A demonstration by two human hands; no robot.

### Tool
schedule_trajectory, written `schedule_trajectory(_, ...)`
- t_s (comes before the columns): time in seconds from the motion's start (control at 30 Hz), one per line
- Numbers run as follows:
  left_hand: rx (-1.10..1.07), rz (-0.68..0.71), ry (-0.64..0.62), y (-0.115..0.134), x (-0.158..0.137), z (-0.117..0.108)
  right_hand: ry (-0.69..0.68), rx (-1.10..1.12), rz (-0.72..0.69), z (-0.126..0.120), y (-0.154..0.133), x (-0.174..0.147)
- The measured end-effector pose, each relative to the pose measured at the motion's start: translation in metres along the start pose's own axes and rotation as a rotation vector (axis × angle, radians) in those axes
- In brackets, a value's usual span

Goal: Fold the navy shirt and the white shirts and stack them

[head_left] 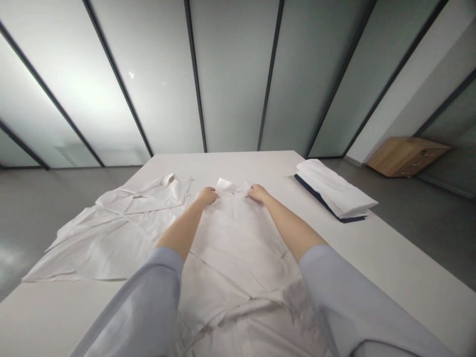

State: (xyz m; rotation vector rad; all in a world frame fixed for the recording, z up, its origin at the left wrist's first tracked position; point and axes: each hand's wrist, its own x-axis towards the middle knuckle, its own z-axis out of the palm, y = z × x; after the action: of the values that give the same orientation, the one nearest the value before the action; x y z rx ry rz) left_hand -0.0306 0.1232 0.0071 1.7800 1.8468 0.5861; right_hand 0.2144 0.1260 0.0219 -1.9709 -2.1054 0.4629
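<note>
Head camera view shows, in the middle of the frame, a white garment (234,233) lying lengthwise on the pale table (267,163), with its collar (226,185) toward the far side and its lower part gathered in folds at the bottom of the frame. Left hand (207,196) grasps the fabric just left of the collar, and right hand (259,193) grasps it just right of the collar; the fingers of both are curled on the cloth. At the left of the frame a second white garment (111,233) is spread, rather wrinkled. On the right lies a folded white stack (330,183), with a dark navy layer (316,195) under it. Farther, at the right edge, stands a wooden cabinet (407,156); the small marks on its front are too blurred to read.
</note>
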Motion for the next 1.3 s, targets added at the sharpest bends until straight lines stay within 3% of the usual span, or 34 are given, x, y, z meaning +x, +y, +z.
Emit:
schedule_trajectory(0.13, -0.042, 0.052, -0.008, 0.002, -0.003, -0.004, 0.053, 0.000, 0.003, -0.001, 0.000, 0.000)
schedule_trajectory(0.3, 0.122, 0.272, 0.105, 0.000, -0.018, -0.008, 0.290, -0.104, -0.150, -0.001, 0.014, -0.014)
schedule_trajectory(0.4, 0.317, 0.415, 0.059, -0.004, -0.028, -0.010, 0.247, -0.230, -0.317, -0.001, 0.027, -0.027)
schedule_trajectory(0.5, 0.450, 0.408, 0.062, -0.003, -0.037, -0.011, 0.200, -0.326, -0.400, -0.002, 0.037, -0.035)
schedule_trajectory(0.67, 0.504, 0.433, 0.200, 0.012, -0.046, -0.001, 0.287, -0.254, -0.327, 0.002, 0.034, -0.034)
schedule_trajectory(0.73, 0.530, 0.407, 0.147, 0.016, -0.046, 0.009, 0.278, -0.234, -0.281, 0.009, 0.028, -0.034)
schedule_trajectory(0.9, 0.603, 0.190, -0.061, 0.012, -0.042, 0.031, -0.002, -0.282, -0.177, 0.031, 0.020, -0.041)
schedule_trajectory(1.03, 0.618, 0.224, -0.024, 0.005, -0.044, 0.034, -0.021, -0.296, -0.155, 0.037, 0.022, -0.047)
schedule_trajectory(1.2, 0.638, 0.305, 0.133, 0.017, -0.065, 0.034, -0.007, -0.290, -0.151, 0.036, 0.021, -0.047)
schedule_trajectory(1.3, 0.625, 0.304, 0.097, 0.032, -0.090, 0.042, -0.001, -0.282, -0.155, 0.035, 0.021, -0.044)
